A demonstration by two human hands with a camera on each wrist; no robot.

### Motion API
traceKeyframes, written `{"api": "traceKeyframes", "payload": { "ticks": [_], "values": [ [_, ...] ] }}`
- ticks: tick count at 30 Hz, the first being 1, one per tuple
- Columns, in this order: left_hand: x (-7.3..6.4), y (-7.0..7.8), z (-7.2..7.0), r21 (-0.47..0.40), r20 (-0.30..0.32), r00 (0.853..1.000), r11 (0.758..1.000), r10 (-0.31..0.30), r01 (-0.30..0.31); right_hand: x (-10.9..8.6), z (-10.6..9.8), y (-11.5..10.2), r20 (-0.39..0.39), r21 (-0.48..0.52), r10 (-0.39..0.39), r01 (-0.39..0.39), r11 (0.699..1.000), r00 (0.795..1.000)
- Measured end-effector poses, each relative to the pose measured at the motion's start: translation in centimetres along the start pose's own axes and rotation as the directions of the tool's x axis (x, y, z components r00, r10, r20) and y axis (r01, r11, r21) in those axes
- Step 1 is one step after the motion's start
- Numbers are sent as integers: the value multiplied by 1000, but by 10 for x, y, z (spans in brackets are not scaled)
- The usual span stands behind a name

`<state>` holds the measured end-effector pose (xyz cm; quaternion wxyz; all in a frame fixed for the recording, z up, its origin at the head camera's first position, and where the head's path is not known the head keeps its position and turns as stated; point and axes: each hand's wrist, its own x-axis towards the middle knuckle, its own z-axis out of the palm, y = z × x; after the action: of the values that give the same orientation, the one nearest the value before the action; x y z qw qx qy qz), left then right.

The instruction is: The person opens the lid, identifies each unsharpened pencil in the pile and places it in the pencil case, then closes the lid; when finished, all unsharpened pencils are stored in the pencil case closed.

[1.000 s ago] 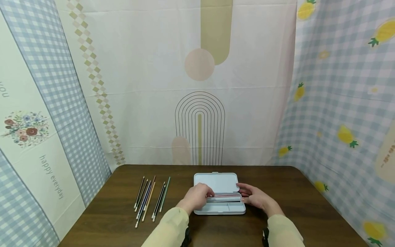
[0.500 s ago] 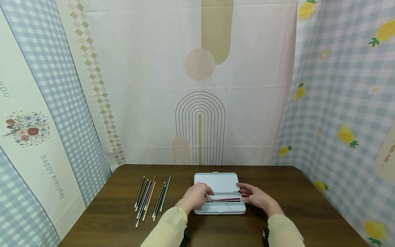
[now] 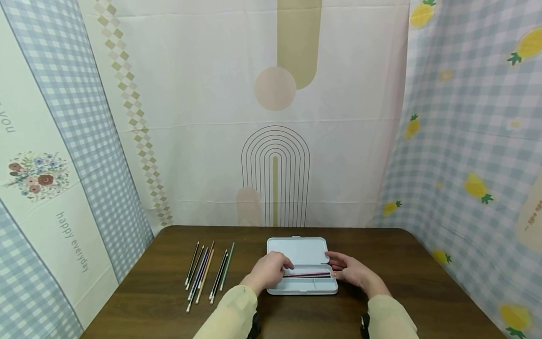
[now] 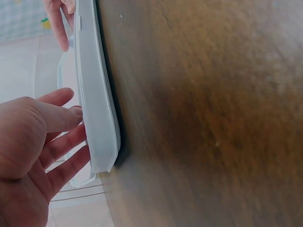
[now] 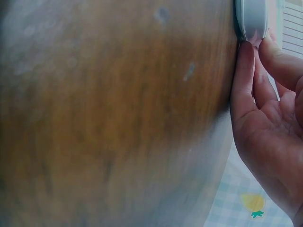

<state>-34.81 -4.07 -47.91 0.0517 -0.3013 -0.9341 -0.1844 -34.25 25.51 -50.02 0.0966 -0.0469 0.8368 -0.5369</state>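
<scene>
A pale blue plastic pencil case [image 3: 297, 285] lies open on the table, its lid [image 3: 297, 250] folded back behind it. In its rear compartment a reddish and a dark pencil [image 3: 311, 275] lie side by side, their left ends hidden by my left hand [image 3: 271, 269]. That hand reaches over the case's left end, fingers loosely spread inside; in the left wrist view its thumb [image 4: 66, 118] lies at the case's rim. My right hand [image 3: 350, 272] holds the right end of the case, with the thumb [image 5: 279, 59] at the top edge and a finger against the end wall.
Several pencils with white eraser ends [image 3: 203, 273] lie in a loose spread on the brown wooden table [image 3: 394, 263], left of the case. A patterned white cloth [image 3: 203, 141] hangs behind the table, with checked cloths at both sides.
The reddish pencil has come down from the back of the compartment to lie against the dark one. Both hands stay almost in place.
</scene>
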Motion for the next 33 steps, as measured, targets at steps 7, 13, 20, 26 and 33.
{"api": "traceKeyframes", "payload": {
  "ticks": [7, 13, 20, 26, 33],
  "values": [
    [0, 0, 0, -17, 2, 1000, 1000, -3, 3, 0, -1, 0, 11, -17, -7, 7, 1000, 1000],
    [0, 0, 0, -11, -4, 1000, 1000, 8, -8, 0, 0, 1, -6, -5, -2, 2, 1000, 1000],
    [0, -1, 0, -6, -6, 1000, 1000, 17, -17, 0, 1, 0, -13, -9, 4, -5, 1000, 1000],
    [-3, -1, 0, -19, 6, 1000, 1000, -2, 2, -1, 2, -1, -17, -11, 11, -11, 1000, 1000],
    [-6, -6, -3, -34, -12, 1000, 999, -1, 1, 0, 2, -1, -17, -14, 15, -15, 1000, 1000]
  ]
}}
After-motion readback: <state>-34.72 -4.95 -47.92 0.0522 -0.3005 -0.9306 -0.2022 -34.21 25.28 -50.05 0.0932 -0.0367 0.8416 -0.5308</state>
